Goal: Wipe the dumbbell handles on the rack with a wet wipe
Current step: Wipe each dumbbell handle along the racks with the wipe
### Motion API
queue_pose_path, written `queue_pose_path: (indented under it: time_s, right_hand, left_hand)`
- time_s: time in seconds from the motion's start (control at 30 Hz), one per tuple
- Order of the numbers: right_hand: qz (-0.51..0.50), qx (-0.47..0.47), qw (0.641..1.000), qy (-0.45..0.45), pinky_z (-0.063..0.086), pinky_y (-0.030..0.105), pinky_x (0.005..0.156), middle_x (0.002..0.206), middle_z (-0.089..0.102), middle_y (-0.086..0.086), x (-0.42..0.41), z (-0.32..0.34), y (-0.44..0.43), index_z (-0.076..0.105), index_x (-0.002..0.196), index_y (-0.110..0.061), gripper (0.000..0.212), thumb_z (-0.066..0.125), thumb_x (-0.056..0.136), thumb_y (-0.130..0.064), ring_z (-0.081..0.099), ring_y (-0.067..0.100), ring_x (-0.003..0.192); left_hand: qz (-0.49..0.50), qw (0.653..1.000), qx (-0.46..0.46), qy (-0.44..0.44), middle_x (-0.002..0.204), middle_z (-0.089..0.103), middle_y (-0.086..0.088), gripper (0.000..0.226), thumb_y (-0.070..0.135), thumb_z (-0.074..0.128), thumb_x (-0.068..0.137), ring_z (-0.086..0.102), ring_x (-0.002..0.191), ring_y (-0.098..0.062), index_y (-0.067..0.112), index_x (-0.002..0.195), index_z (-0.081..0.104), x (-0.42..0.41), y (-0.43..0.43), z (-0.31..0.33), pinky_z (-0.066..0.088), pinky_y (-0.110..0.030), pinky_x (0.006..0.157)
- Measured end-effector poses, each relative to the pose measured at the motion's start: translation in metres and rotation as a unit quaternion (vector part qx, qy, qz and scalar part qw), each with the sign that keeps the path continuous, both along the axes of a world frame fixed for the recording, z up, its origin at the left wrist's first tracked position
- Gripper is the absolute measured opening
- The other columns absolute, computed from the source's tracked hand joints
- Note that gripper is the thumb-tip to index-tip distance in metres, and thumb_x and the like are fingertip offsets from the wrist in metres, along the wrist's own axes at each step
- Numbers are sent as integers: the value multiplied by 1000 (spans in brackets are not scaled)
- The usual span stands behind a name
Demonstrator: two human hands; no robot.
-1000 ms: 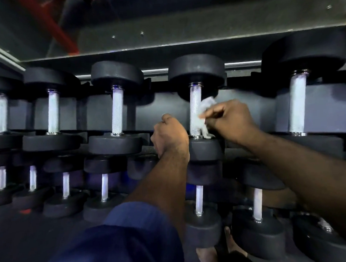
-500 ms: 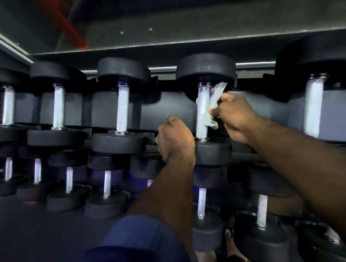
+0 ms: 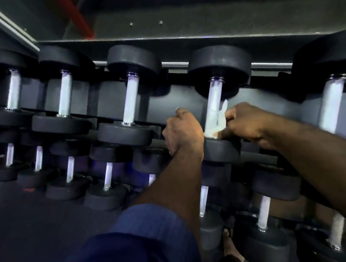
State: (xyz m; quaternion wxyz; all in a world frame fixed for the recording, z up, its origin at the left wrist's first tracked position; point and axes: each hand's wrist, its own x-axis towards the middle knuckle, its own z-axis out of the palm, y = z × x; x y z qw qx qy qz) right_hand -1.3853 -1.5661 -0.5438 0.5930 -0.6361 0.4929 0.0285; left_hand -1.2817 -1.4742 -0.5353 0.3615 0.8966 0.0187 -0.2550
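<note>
Head view, looking down at a dark two-tier rack of black dumbbells with pale metal handles. On the upper tier, right of the middle, one dumbbell is being cleaned.

The right hand reaches in from the right edge. Its fingers are curled tight around a crumpled white wet wipe. The wipe is pressed against the lower end of that dumbbell's handle, just above the near weight, and one corner sticks up beside the bar.

The left hand is just left of the same handle, at the rack's front edge. It forms a fist with the knuckles upward. Its fingertips are hidden, so whether it grips the rack or nothing cannot be told. A blue sleeve fills the bottom centre.

More dumbbells sit to the left and right, and others on the lower tier.

Risks, as a judgement:
- The wipe is bunched on one side of the bar, so the far side of the handle may be missed unless the wipe is wrapped around it.
- The rough texture of the bar could snag or tear the thin wipe.
- A loose hold could let the wipe drop between the weights to the lower tier.
- Pushing hard sideways might roll the dumbbell in its cradle.
</note>
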Motion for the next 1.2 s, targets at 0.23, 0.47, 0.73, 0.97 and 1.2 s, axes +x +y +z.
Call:
queue_pose_path:
  time_s: [0.23, 0.47, 0.73, 0.97, 1.2]
  right_hand:
    - [-182, -177, 967, 22, 57, 34, 64, 74, 75, -1, 28, 21, 9, 76, 77, -12, 43, 92, 42, -31, 71, 17, 72]
    - [6, -417, 908, -44, 51, 16, 72, 82, 74, -8, 51, 61, 92, 75, 98, -26, 19, 74, 80, -24, 66, 5, 72]
    - [-55, -332, 938, -82, 58, 24, 66, 72, 70, -7, 146, 38, 97, 70, 81, -18, 27, 92, 71, -30, 69, 5, 66]
    - [47, -268, 962, 23, 38, 1, 57, 78, 74, -9, 189, 6, 93, 76, 74, -26, 15, 82, 79, -13, 56, -6, 64]
    - [-2, -54, 999, 3, 60, 33, 76, 78, 77, 3, 219, 16, 95, 74, 80, -14, 18, 87, 70, -6, 71, 18, 78]
  left_hand:
    - [-34, 999, 7, 25, 132, 66, -21, 56, 47, 35, 105, 60, 121, -39, 7, 126, 69, 8, 6, -3, 46, -44, 99]
    - [-242, 952, -165, -94, 118, 63, -14, 30, 36, 48, 105, 56, 113, -33, 12, 113, 63, 28, 79, -13, 41, -39, 92]
    - [-268, 873, -125, -388, 115, 62, -11, 24, 14, 59, 87, 55, 108, -31, 11, 110, 64, 185, 120, 7, 42, -40, 96]
    - [-70, 993, 21, -93, 134, 63, -17, 41, 32, 40, 104, 61, 116, -39, 9, 132, 60, 203, 79, 9, 38, -38, 81]
    - [-13, 996, -4, -89, 129, 63, -18, 36, 35, 39, 106, 60, 113, -40, 13, 126, 59, 200, 85, 18, 37, -40, 81]
